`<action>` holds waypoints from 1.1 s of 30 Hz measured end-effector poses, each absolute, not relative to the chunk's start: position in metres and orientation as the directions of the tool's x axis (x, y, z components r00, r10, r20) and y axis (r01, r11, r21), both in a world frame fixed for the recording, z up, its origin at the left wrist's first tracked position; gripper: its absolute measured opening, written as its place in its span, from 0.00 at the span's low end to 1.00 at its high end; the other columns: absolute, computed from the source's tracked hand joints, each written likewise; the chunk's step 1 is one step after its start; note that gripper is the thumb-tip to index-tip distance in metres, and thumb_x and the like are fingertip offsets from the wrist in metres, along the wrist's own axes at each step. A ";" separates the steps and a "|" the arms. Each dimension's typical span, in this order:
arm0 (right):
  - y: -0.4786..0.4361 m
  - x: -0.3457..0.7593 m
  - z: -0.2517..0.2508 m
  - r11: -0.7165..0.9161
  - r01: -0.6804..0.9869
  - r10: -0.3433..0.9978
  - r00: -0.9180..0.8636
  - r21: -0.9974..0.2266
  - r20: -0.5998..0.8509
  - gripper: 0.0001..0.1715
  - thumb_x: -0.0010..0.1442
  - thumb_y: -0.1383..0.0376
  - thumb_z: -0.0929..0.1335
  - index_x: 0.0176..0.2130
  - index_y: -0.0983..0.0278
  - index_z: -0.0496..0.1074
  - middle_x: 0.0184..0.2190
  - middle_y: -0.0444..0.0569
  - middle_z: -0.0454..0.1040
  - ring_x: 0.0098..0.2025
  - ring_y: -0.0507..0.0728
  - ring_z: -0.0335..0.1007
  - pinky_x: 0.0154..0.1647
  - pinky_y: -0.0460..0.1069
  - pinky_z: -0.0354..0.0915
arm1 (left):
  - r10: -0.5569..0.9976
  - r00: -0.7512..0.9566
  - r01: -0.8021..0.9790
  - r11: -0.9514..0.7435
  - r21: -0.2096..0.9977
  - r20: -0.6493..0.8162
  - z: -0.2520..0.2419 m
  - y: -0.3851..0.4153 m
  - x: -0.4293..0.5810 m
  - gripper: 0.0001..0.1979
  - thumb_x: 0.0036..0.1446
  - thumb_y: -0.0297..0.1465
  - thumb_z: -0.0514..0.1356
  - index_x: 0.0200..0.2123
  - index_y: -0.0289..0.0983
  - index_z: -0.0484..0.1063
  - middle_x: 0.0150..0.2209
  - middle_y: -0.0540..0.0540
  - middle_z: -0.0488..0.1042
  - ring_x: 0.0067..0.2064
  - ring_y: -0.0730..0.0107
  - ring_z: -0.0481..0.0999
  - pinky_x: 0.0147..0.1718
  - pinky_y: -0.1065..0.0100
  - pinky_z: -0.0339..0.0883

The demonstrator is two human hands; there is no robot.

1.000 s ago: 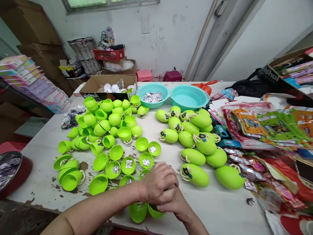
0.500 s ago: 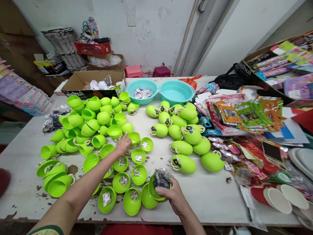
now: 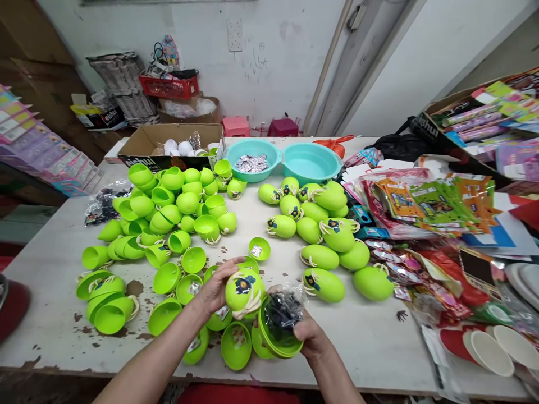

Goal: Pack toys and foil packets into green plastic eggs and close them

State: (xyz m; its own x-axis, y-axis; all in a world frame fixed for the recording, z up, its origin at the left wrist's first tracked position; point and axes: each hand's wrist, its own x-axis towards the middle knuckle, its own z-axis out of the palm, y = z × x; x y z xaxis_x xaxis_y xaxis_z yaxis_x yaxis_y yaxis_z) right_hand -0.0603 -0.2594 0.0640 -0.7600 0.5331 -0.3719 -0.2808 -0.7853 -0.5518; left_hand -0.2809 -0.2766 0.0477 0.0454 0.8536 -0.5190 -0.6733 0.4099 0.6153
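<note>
My left hand (image 3: 214,289) grips a green egg half (image 3: 243,290) with a dark emblem and cream claws, dome towards me. My right hand (image 3: 309,335) holds another green egg half (image 3: 275,341), open side up, with a small clear bag of black pieces (image 3: 281,311) stuffed in it. The two halves are close together above the table's near edge. Below them lie several open green halves (image 3: 236,343) with small foil packets inside.
A pile of empty green halves (image 3: 168,207) lies on the left, closed green eggs (image 3: 322,257) on the right. Two teal basins (image 3: 309,163), a cardboard box (image 3: 168,147) and colourful packets (image 3: 438,202) crowd the back and right of the worn white table (image 3: 370,342).
My left hand picked an emblem half from the pile and brought it back beside the right hand. The right hand has lifted its filled half slightly.
</note>
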 end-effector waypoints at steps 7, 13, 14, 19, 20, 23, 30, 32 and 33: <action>-0.279 -0.071 0.076 -0.715 -0.259 0.610 -0.685 -0.650 -0.398 0.43 0.28 0.56 0.79 0.46 0.61 0.71 0.41 0.53 0.78 0.44 0.68 0.74 0.47 0.60 0.67 | 0.808 -0.034 -0.480 0.503 0.719 -0.588 0.062 -0.283 -0.287 0.23 0.53 0.49 0.62 0.45 0.39 0.72 0.44 0.42 0.77 0.39 0.61 0.79 0.32 0.65 0.73; -0.287 -0.084 0.076 -0.548 -0.151 0.677 -0.658 -0.823 -0.330 0.38 0.34 0.62 0.80 0.46 0.61 0.72 0.39 0.45 0.77 0.40 0.60 0.72 0.45 0.53 0.66 | 0.816 -0.060 -0.314 0.531 0.787 -0.574 0.071 -0.297 -0.274 0.41 0.45 0.43 0.70 0.60 0.43 0.59 0.42 0.43 0.78 0.35 0.62 0.79 0.29 0.67 0.72; -0.288 -0.084 0.076 -0.521 -0.117 0.680 -0.656 -0.846 -0.328 0.37 0.35 0.62 0.80 0.47 0.61 0.72 0.39 0.45 0.77 0.40 0.59 0.71 0.44 0.52 0.65 | 0.821 -0.081 -0.317 0.516 0.795 -0.565 0.073 -0.296 -0.276 0.40 0.45 0.42 0.70 0.60 0.42 0.60 0.41 0.43 0.78 0.34 0.63 0.79 0.30 0.66 0.72; -0.288 -0.083 0.076 -0.330 0.215 0.771 -0.500 -0.919 -0.394 0.33 0.38 0.61 0.79 0.45 0.62 0.72 0.38 0.45 0.77 0.41 0.60 0.70 0.45 0.53 0.65 | 0.892 -0.061 0.095 0.452 0.887 -0.448 0.106 -0.293 -0.304 0.34 0.44 0.39 0.69 0.56 0.42 0.67 0.38 0.46 0.77 0.33 0.63 0.77 0.32 0.65 0.71; -0.288 -0.083 0.075 -0.292 0.298 0.787 -0.466 -0.909 -0.405 0.33 0.36 0.62 0.79 0.44 0.62 0.73 0.38 0.45 0.77 0.41 0.61 0.70 0.44 0.54 0.65 | 0.921 -0.010 0.228 0.383 0.895 -0.391 0.114 -0.295 -0.306 0.33 0.43 0.38 0.69 0.55 0.42 0.68 0.40 0.45 0.77 0.35 0.62 0.77 0.34 0.65 0.71; -0.288 -0.089 0.068 -0.232 0.394 0.790 -0.458 -0.889 -0.409 0.35 0.33 0.64 0.79 0.44 0.62 0.74 0.37 0.44 0.77 0.39 0.62 0.71 0.40 0.53 0.67 | 0.938 0.243 0.504 0.094 0.858 -0.246 0.128 -0.301 -0.298 0.32 0.41 0.35 0.69 0.53 0.44 0.72 0.46 0.44 0.74 0.44 0.56 0.74 0.44 0.62 0.69; -0.280 -0.077 0.072 -0.483 0.165 0.633 -0.613 -0.860 -0.473 0.40 0.38 0.64 0.79 0.51 0.62 0.69 0.41 0.46 0.76 0.43 0.61 0.72 0.42 0.53 0.68 | 0.881 0.294 0.460 0.210 0.863 -0.371 0.113 -0.301 -0.287 0.29 0.45 0.35 0.67 0.53 0.44 0.71 0.42 0.47 0.75 0.41 0.60 0.74 0.38 0.67 0.68; -0.281 -0.072 0.072 -0.585 -0.017 0.625 -0.647 -0.811 -0.437 0.47 0.37 0.65 0.79 0.56 0.59 0.65 0.48 0.47 0.74 0.48 0.62 0.71 0.47 0.54 0.68 | 0.873 0.230 0.348 0.340 0.874 -0.431 0.109 -0.302 -0.288 0.28 0.47 0.36 0.66 0.54 0.43 0.69 0.38 0.49 0.75 0.35 0.64 0.74 0.32 0.69 0.68; -0.284 -0.071 0.071 -0.608 -0.092 0.642 -0.641 -0.788 -0.420 0.50 0.37 0.65 0.79 0.57 0.58 0.64 0.51 0.48 0.73 0.50 0.62 0.70 0.49 0.54 0.68 | 0.870 0.208 0.297 0.378 0.877 -0.446 0.108 -0.303 -0.288 0.28 0.48 0.36 0.66 0.54 0.43 0.69 0.37 0.49 0.75 0.34 0.65 0.74 0.32 0.69 0.68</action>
State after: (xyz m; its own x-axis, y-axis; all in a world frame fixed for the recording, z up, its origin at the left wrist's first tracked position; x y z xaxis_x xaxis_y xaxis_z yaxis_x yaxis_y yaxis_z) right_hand -0.0706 -0.2836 0.0709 -0.6411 0.6422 -0.4201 -0.0925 -0.6081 -0.7885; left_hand -0.2881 -0.3034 0.1078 0.2081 0.8705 -0.4461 0.2968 0.3783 0.8768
